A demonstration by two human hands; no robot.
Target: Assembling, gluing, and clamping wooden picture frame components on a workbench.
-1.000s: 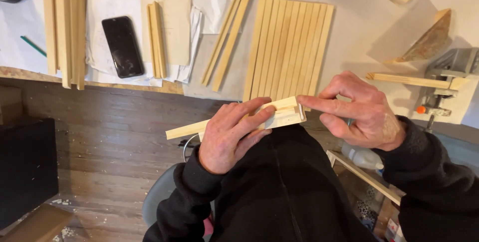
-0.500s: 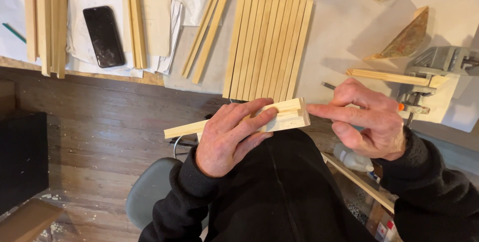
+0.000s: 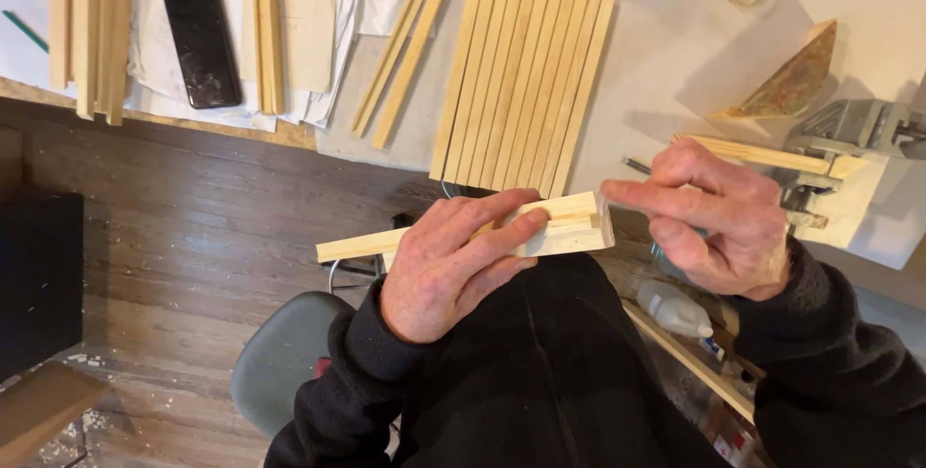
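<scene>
Above the lap, the left hand (image 3: 449, 270) holds a bundle of wood strips (image 3: 540, 229) (fingers wrapped tight on it). Just beside its end, the right hand (image 3: 719, 217) has its fingers loose and open, one fingertip near the wood.

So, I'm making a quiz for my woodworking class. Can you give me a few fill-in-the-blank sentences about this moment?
1. The left hand holds a bundle of wooden ____ above the lap.
2. The right hand has its fingertip at the bundle's ____ end.
3. On the white paper on the table lies a black ____.
4. A white glue bottle sits below the ____ hand.

Missing words: strips; right; phone; right
</scene>
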